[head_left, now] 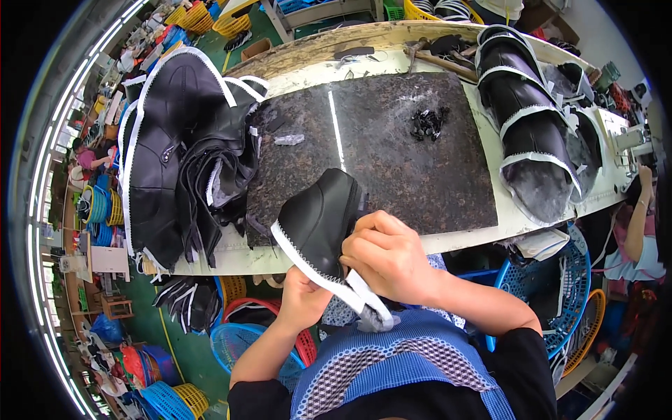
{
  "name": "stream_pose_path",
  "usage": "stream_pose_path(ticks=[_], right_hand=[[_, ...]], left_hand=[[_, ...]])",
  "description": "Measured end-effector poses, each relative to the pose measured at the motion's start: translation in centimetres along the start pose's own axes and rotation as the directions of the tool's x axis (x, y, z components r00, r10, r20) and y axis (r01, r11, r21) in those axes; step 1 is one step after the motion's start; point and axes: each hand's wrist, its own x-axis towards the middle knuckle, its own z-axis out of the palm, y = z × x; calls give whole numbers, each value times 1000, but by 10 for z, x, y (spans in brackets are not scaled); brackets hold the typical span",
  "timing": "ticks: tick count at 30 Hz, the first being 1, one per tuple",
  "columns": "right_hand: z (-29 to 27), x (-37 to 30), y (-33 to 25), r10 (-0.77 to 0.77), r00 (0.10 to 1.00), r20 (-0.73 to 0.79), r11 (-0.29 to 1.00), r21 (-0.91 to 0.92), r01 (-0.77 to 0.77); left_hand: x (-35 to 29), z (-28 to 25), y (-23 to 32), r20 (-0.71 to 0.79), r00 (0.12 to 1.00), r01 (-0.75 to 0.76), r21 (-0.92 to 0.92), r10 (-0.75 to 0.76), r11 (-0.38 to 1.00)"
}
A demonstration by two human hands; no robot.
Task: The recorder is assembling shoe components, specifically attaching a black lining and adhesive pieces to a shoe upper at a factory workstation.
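Observation:
A black shoe upper (318,217) with white zigzag-stitched edging is held up in front of me, over the near edge of the worktable. My left hand (302,299) grips its lower edge, the fingers partly hidden behind it. With closed fingers, my right hand (385,255) pinches the upper's right side, close to the white band; whether a small part sits in that pinch is hidden. Beyond the upper lies a dark speckled stone slab (420,175), carrying a small heap of shiny black pieces (428,124) and a clear plastic scrap (289,140).
Black uppers are piled on the left (164,154); a stacked row of uppers (532,126) stands on the right. A hammer-like tool (444,64) lies at the back. Blue baskets (581,280) stand below the table. At far right, another person's arm (638,210) is near a sewing machine (628,138).

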Motion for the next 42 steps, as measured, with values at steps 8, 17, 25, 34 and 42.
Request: stream_pose_path(ticks=[8, 17, 25, 34, 42], right_hand=[[1, 23, 16, -69, 993, 91, 995, -66, 75], [4, 8, 6, 2, 979, 205, 997, 80, -19], [1, 53, 48, 6, 998, -58, 984, -178, -16], [8, 41, 47, 327, 833, 446, 460, 695, -553], [9, 51, 14, 469, 776, 422, 769, 238, -593]], left_hand=[[1, -16, -9, 75, 996, -44, 41, 41, 998], [2, -17, -11, 137, 984, -105, -45, 111, 993], [-6, -17, -9, 196, 957, -253, 194, 216, 948], [-9, -20, -8, 129, 951, -288, 30, 282, 957], [-31, -25, -5, 175, 973, -210, 411, 150, 887]])
